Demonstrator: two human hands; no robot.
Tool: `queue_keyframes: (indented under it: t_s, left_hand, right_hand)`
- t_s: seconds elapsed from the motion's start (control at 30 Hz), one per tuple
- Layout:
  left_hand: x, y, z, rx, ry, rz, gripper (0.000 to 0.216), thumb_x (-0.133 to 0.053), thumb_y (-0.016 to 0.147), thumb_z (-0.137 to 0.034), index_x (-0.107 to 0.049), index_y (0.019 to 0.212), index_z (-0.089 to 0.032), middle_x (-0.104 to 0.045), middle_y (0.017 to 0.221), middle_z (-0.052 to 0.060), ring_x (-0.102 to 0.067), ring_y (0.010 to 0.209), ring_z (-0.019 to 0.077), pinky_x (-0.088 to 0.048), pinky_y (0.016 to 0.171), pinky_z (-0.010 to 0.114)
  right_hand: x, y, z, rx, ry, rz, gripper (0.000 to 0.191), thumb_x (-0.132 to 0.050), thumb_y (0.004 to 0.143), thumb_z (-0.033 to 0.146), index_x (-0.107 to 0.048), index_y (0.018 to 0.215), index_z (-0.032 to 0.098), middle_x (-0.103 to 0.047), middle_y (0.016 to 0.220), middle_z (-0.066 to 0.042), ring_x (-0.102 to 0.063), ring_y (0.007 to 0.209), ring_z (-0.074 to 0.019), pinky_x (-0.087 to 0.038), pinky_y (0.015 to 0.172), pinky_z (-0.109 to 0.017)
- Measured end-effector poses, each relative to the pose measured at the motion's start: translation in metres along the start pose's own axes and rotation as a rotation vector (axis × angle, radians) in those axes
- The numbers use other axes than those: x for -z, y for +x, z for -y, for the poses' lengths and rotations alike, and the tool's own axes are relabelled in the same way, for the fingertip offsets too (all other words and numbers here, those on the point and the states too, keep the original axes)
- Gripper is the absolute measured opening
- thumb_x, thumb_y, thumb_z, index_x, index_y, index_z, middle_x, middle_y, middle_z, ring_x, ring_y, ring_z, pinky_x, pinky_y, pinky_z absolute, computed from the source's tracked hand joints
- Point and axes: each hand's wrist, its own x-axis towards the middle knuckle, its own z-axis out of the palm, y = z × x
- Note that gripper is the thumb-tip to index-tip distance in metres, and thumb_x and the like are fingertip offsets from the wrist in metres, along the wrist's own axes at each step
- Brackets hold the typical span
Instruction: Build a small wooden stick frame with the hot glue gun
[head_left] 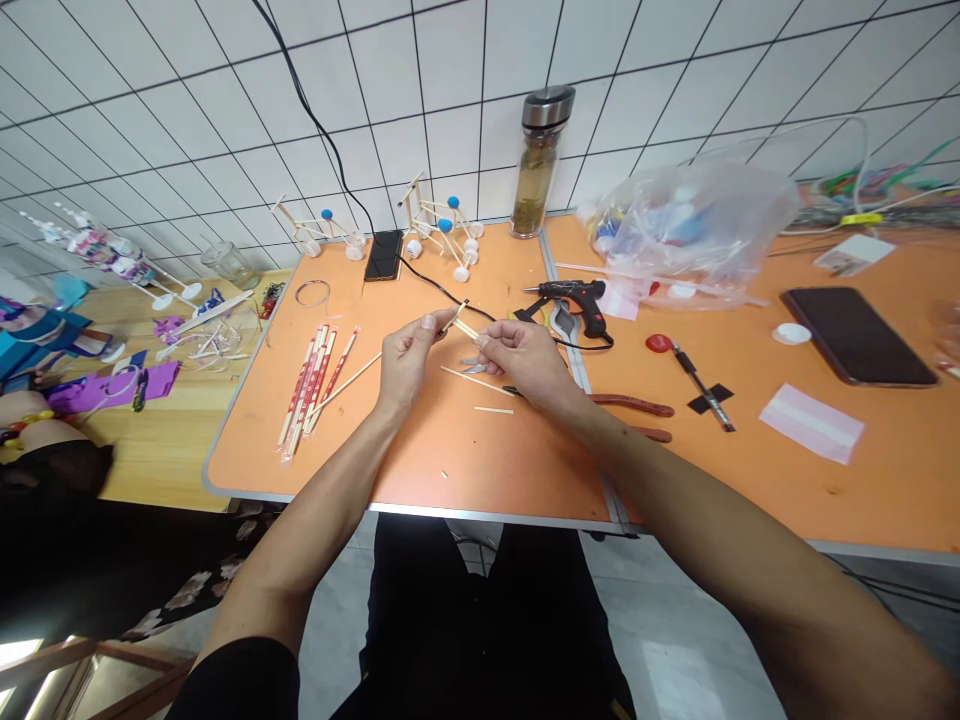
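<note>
My left hand (409, 355) and my right hand (529, 365) meet over the orange table, both with fingers closed. Between their fingertips are short pale wooden sticks (466, 329), pinched from either side; how many is hard to make out. Under my right hand lies a pair of pliers with red handles (634, 402), its jaws partly hidden. A cut wooden piece (493, 409) lies just below the hands. To the left of my left hand rest several chopsticks in red-printed wrappers (306, 392) and a bare chopstick (345, 390).
Behind my right hand lies a black glue gun (574, 298) with its cable. Small stick models (439, 225) with blue balls stand at the back, near a phone (384, 256) and a glass bottle (536, 175). A plastic bag (690, 230) and another phone (859, 335) are right. Another person sits left.
</note>
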Motion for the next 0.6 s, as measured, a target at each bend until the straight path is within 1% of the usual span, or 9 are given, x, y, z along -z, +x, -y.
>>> queue_keyframes:
  t_s: [0.17, 0.4, 0.6]
  left_hand:
    - [0.0000, 0.0004, 0.0003, -0.017, 0.002, -0.003, 0.053, -0.071, 0.101, -0.071, -0.092, 0.116, -0.025, -0.086, 0.129, 0.011, -0.080, 0.128, 0.0317, -0.061, 0.112, 0.047]
    - [0.0005, 0.0007, 0.0000, -0.024, 0.024, -0.028, 0.053, -0.070, 0.101, -0.071, -0.092, 0.115, -0.024, -0.086, 0.130, 0.011, -0.079, 0.129, 0.0321, -0.061, 0.113, 0.048]
    - [0.0009, 0.0005, -0.0002, -0.040, 0.029, -0.042, 0.048, -0.069, 0.105, -0.067, -0.092, 0.115, -0.025, -0.086, 0.129, 0.010, -0.081, 0.125, 0.0306, -0.062, 0.109, 0.046]
  right_hand:
    - [-0.0004, 0.0003, 0.0005, -0.007, 0.002, -0.002, 0.026, -0.082, 0.085, 0.042, -0.069, 0.079, 0.020, -0.072, 0.071, -0.002, -0.060, 0.059, -0.0117, -0.051, 0.061, -0.026]
    - [-0.0026, -0.0015, 0.0051, -0.027, 0.001, -0.002, 0.021, -0.079, 0.088, 0.038, -0.071, 0.083, 0.019, -0.071, 0.071, -0.001, -0.061, 0.060, -0.0116, -0.052, 0.062, -0.025]
    - [-0.0039, -0.0027, 0.0054, -0.022, 0.007, -0.003, 0.022, -0.079, 0.087, 0.039, -0.070, 0.084, 0.020, -0.071, 0.073, -0.001, -0.062, 0.062, -0.0118, -0.052, 0.062, -0.025]
